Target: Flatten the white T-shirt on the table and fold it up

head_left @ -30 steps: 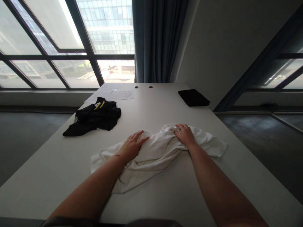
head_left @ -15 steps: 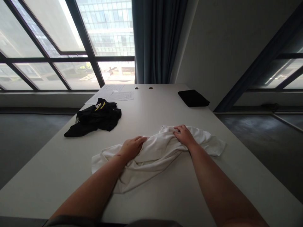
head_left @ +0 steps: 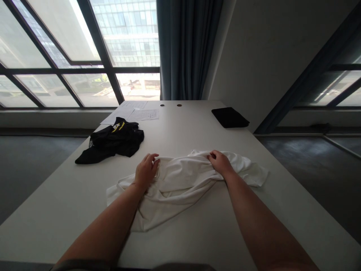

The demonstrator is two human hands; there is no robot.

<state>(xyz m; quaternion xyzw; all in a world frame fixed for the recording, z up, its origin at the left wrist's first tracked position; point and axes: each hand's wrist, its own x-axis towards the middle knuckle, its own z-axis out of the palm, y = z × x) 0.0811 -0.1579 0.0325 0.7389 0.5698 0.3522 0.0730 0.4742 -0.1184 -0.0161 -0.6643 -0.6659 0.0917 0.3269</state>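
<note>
A crumpled white shirt [head_left: 186,173] stretches across the near part of the table, with sleeve-like ends out to the left and right. My left hand [head_left: 146,170] is at its upper left edge, fingers curled and pinching the fabric there. Farther right, my right hand [head_left: 220,162] grips the upper edge, its fingertips tucked into the cloth. Between the hands the fabric lies in loose folds, and a slack corner hangs toward me at the lower left.
The white table [head_left: 180,137] also bears a rumpled black garment [head_left: 115,140] with yellow marks at the left. A folded black cloth [head_left: 229,117] lies at the far right, and paper sheets [head_left: 142,114] at the far left. Windows and a blue curtain [head_left: 187,49] stand behind.
My left hand has moved left and slightly away from me along the shirt's upper edge, and the cloth between the hands is spread wider. My right hand has stayed nearly in place.
</note>
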